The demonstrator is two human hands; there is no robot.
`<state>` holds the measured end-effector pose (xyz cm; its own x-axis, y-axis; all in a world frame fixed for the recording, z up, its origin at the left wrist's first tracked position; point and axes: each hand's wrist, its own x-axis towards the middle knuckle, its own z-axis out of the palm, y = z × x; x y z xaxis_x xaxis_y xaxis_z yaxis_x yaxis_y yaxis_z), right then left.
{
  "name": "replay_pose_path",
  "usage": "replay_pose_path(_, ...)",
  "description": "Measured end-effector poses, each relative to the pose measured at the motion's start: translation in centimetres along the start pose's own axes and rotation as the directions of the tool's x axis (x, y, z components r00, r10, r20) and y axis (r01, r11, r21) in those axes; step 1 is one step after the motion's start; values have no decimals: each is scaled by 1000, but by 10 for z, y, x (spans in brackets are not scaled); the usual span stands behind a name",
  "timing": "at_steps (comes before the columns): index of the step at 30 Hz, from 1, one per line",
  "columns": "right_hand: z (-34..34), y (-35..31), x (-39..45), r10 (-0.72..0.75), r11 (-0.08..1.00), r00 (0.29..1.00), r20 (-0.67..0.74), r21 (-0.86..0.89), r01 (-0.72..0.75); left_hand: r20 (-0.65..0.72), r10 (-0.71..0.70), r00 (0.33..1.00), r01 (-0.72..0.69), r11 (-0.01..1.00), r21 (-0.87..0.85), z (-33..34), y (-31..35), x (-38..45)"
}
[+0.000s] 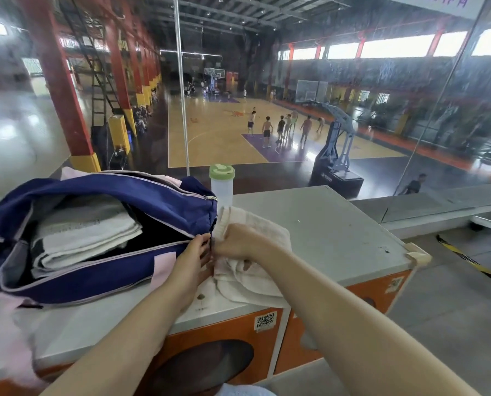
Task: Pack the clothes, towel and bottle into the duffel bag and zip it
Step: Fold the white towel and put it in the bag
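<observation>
- Your right hand point(240, 242) grips the towel point(252, 270) on the table point(338, 230); your left hand point(194, 260) rests beside it, fingers straight, at the bag's point(110, 278) end.
- Folded clothes point(87, 238) already lie inside; towel, bottle point(221, 185) and zipping remain.
- Towel looks cream, soft, crumpled.

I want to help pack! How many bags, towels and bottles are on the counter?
Duffel bags: 1, the blue duffel bag, open
Towels: 1, the white towel, in the right hand
Bottles: 1, the green-lidded bottle
Total: 3
</observation>
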<state>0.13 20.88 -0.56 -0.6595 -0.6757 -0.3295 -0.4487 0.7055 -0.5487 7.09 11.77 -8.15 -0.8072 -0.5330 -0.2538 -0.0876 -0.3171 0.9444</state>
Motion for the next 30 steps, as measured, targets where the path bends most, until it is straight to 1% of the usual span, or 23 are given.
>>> replay_pose_path(1,7,0,4,3,1000,1000,2,21,-3,11,20,1000,-20,1000,4,1,0,-1)
replay_pose_path(3,14,2,9,-13,998,999,-35,54,15,24,48,999,-49,998,41,2,0,0)
replay_pose_path(5,15,8,14,-16,997,999,-43,81,19,24,83,996,-85,989,118,2,-1,-3)
replay_pose_path(7,12,16,16,-2,982,999,41,191,-6,56,115,992,-126,961,247,-3,-6,-2)
replay_pose_path(8,8,21,17,13,959,996,90,282,-38,65,129,990,-143,937,319,-4,-8,-3)
replay_pose_path(9,4,26,17,30,926,994,106,372,-67,54,134,990,-144,920,366,-4,-9,-6)
replay_pose_path(10,0,31,19,41,894,997,72,442,-68,40,143,989,-147,908,392,-2,-11,-7)
replay_pose_path(11,-3,39,24,42,876,999,-20,482,-27,33,159,987,-158,894,419,-1,-12,-9)
replay_pose_path(12,-5,46,31,40,880,987,-153,473,37,37,165,986,-164,881,443,2,-10,-12)
replay_pose_path(13,-7,54,37,30,908,954,-300,407,100,36,161,986,-159,870,467,3,-9,-14)
replay_pose_path(14,-9,60,41,14,952,906,-424,283,118,34,153,988,-150,857,493,4,-8,-14)
replay_pose_path(15,-9,67,46,-22,982,864,-503,152,113,35,145,989,-142,845,515,5,-8,-13)
replay_pose_path(16,-7,74,48,-79,994,837,-541,22,108,41,135,990,-136,835,534,4,-7,-12)
replay_pose_path(17,-5,80,52,-137,990,831,-539,-89,106,53,138,989,-144,819,556,3,-6,-13)
replay_pose_path(18,-4,84,53,-168,980,844,-509,-175,89,70,132,989,-149,800,581,1,-6,-13)
replay_pose_path(20,-2,89,58,-169,955,887,-429,-295,39,111,129,985,-171,767,619,-3,-6,-12)
replay_pose_path(23,-1,92,69,-81,935,938,-336,-353,-45,172,136,976,-218,698,682,-9,-7,-8)
replay_pose_path(24,0,91,70,-52,930,944,-327,-361,-74,192,141,971,-236,667,706,-10,-7,-9)
replay_pose_path(27,3,86,69,-44,894,937,-347,-432,-118,244,165,956,-295,573,765,-9,-9,-8)
replay_pose_path(29,0,80,67,-13,895,955,-297,-428,-121,265,163,951,-310,541,782,-9,-13,-4)
replay_pose_path(30,-3,76,65,19,899,966,-256,-418,-128,265,158,951,-308,541,782,-9,-14,-3)
